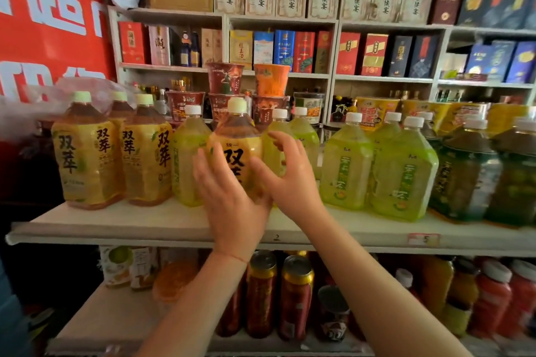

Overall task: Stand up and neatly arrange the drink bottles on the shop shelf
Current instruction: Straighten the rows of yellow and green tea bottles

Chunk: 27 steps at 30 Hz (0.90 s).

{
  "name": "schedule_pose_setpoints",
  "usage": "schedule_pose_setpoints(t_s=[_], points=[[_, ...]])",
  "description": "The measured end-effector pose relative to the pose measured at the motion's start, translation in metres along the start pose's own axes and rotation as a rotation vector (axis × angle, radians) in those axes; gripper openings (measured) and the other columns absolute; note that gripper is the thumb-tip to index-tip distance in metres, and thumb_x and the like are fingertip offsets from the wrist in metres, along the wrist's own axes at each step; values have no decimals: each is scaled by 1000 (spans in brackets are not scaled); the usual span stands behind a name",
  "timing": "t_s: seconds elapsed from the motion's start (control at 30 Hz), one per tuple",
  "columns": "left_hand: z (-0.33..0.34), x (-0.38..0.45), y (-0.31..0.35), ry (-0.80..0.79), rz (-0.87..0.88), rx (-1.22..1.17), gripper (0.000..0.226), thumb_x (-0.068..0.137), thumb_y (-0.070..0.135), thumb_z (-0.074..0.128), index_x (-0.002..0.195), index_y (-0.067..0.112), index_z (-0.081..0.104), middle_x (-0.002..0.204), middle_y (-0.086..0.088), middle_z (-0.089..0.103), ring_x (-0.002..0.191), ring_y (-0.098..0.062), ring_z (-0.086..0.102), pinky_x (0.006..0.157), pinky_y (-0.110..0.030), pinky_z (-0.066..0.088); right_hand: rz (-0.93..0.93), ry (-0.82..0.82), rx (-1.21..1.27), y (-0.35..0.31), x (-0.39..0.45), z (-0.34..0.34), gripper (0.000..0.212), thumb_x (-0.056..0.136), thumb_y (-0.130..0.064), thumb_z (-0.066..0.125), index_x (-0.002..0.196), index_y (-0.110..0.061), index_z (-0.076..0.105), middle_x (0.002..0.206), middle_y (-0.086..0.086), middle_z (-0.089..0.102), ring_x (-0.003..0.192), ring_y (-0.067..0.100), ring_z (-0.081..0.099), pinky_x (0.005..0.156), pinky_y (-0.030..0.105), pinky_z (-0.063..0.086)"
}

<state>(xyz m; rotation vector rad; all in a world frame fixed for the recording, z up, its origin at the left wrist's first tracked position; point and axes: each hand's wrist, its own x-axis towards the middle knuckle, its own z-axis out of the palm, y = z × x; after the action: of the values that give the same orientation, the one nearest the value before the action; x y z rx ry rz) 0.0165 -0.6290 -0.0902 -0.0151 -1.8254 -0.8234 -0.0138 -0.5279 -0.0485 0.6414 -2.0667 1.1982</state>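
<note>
An amber tea bottle (237, 139) with a yellow label and pale cap stands upright at the middle of the white shelf (145, 226). My left hand (229, 197) grips its lower left side. My right hand (287, 177) curls round its right side, fingers bent above the label. Two matching amber bottles (87, 153) stand at the left, with a third behind them. Pale green bottles (188, 159) stand directly behind and beside the held one. More light green bottles (406, 171) and dark green bottles (467, 177) line the right.
Stacked instant-noodle cups (226, 81) stand behind the bottles. Boxed liquor fills the back shelves (278, 46). Cans (262, 293) and red and orange drink bottles (493, 295) crowd the lower shelf. A red banner (49, 14) hangs at the left.
</note>
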Motion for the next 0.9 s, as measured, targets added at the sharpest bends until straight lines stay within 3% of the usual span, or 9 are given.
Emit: schedule_pose_setpoints(t_s=[0.1, 0.17, 0.23, 0.37, 0.47, 0.57, 0.67, 0.8, 0.9], points=[[13, -7, 22, 104, 375, -77, 54, 84, 8, 67, 134, -3, 52, 146, -28, 41, 141, -38, 37, 115, -48, 37, 29, 223, -211, 20, -3, -27, 37, 93, -24, 61, 128, -19, 52, 118, -1, 51, 101, 12, 51, 78, 28, 50], [24, -9, 37, -39, 394, -152, 38, 84, 9, 65, 122, 3, 62, 138, -21, 50, 128, -23, 46, 110, -25, 40, 141, 312, -436, 37, -4, -49, 35, 92, -22, 57, 126, -19, 48, 114, 3, 49, 87, 19, 55, 60, 30, 48], [38, -11, 48, -172, 286, -159, 43, 84, 12, 67, 127, 7, 58, 142, -20, 44, 126, -19, 43, 108, -12, 29, 269, 270, -634, 52, -5, -71, 40, 91, -20, 54, 128, -20, 40, 110, 8, 45, 76, 25, 57, 53, 35, 51], [72, -3, 56, -317, -31, -89, 84, 89, 23, 68, 156, 13, 20, 163, -22, 10, 152, -35, 12, 123, -45, 21, 344, 104, -760, 75, -6, -92, 58, 94, -18, 52, 142, -21, 19, 120, 13, 44, 72, 27, 60, 52, 31, 50], [90, 15, 59, -312, -91, 28, 97, 88, 30, 69, 160, 14, 6, 165, -22, 2, 153, -38, 2, 122, -48, 9, 358, 51, -810, 82, 2, -93, 68, 97, -26, 56, 146, -13, 11, 129, 14, 44, 87, 29, 68, 55, 27, 47], [106, 37, 60, -309, -49, 199, 95, 90, 37, 66, 160, 15, 6, 165, -23, 3, 153, -42, 1, 123, -49, 4, 347, 31, -903, 91, 10, -89, 94, 96, -24, 61, 151, -18, -15, 132, 17, 46, 68, 24, 64, 47, 26, 43], [116, 55, 60, -341, -53, 376, 84, 91, 40, 63, 158, 21, 15, 164, -24, 7, 151, -45, 7, 122, -54, 12, 294, -26, -1010, 99, 15, -85, 111, 94, -14, 61, 147, -27, -36, 124, 21, 53, 45, 16, 45, 36, 26, 33], [118, 68, 56, -333, -33, 482, 55, 87, 45, 67, 137, 28, 53, 157, -21, 25, 141, -46, 26, 109, -52, 39, 258, -131, -1044, 95, 21, -85, 110, 92, 1, 53, 145, -28, -39, 109, 19, 56, 47, 16, 46, 43, 27, 43], [115, 74, 56, -355, -54, 455, 54, 83, 45, 74, 132, 28, 58, 155, -17, 27, 137, -43, 28, 103, -48, 47, 264, -167, -995, 94, 26, -85, 110, 89, 6, 51, 145, -28, -38, 126, 27, 52, 49, 17, 48, 46, 28, 45]])
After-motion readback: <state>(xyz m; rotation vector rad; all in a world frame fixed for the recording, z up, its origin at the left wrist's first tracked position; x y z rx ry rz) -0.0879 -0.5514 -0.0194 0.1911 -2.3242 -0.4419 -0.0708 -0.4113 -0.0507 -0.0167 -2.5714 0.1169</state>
